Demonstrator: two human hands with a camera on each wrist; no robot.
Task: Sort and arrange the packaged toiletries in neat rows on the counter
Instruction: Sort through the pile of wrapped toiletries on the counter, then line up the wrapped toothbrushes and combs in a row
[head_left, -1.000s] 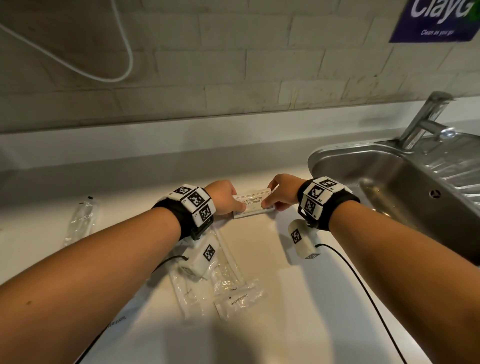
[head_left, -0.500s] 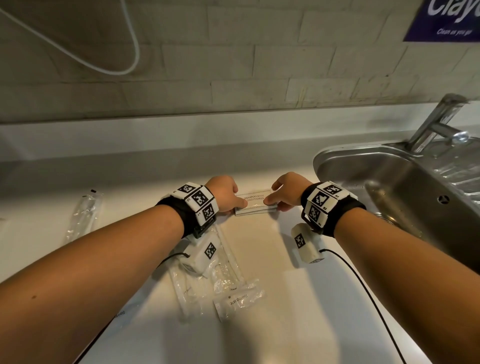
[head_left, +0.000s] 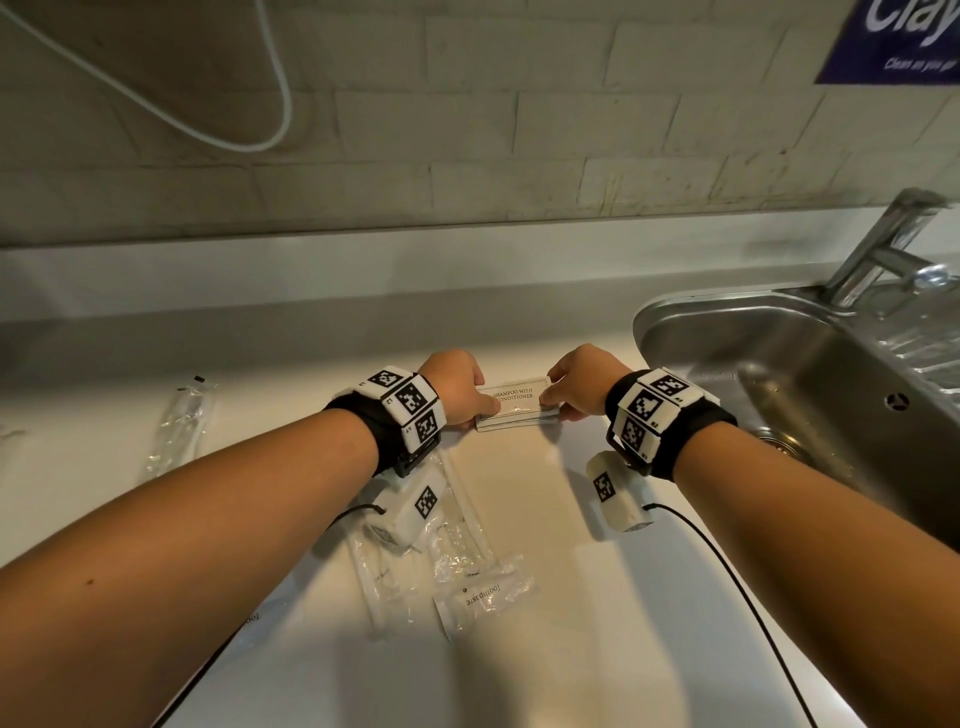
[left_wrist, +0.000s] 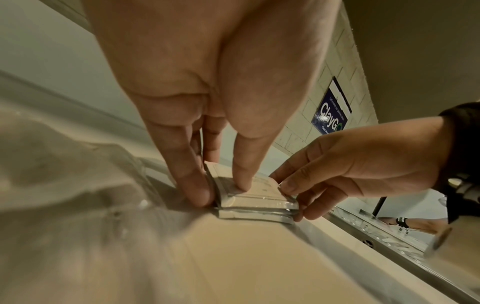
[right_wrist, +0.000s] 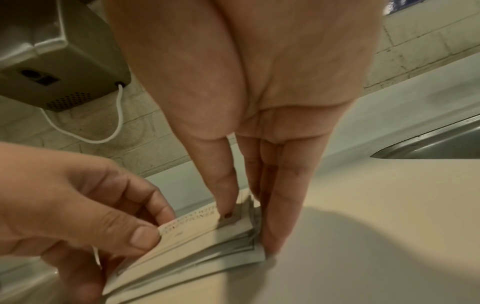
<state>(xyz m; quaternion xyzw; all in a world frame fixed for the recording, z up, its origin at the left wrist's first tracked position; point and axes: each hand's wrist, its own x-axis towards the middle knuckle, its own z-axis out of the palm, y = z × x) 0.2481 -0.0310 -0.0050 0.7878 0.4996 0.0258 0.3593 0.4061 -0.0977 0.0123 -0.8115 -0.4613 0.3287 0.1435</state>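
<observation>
A small stack of flat sachets (head_left: 517, 402) printed "shampoo with conditioner" lies on the pale counter (head_left: 519, 519), near the back. My left hand (head_left: 467, 397) pinches its left end, thumb on top and a finger against the edge. My right hand (head_left: 566, 397) pinches the right end the same way. In the left wrist view the stack (left_wrist: 257, 197) shows several layers between my left fingers (left_wrist: 192, 185) and the right hand (left_wrist: 337, 164). The right wrist view shows the stack (right_wrist: 207, 242) under my right thumb, with the other fingers (right_wrist: 280, 205) against its end.
Clear-wrapped packets (head_left: 415, 551) and a toothpaste sachet (head_left: 480, 597) lie under my left forearm. Another clear packet (head_left: 179, 431) lies far left. A steel sink (head_left: 779, 374) with a tap (head_left: 883, 244) fills the right side. A white cable (head_left: 208, 130) hangs on the wall.
Both hands stay pinched on the ends of the sachet stack at the same spot; only the view has shifted slightly.
</observation>
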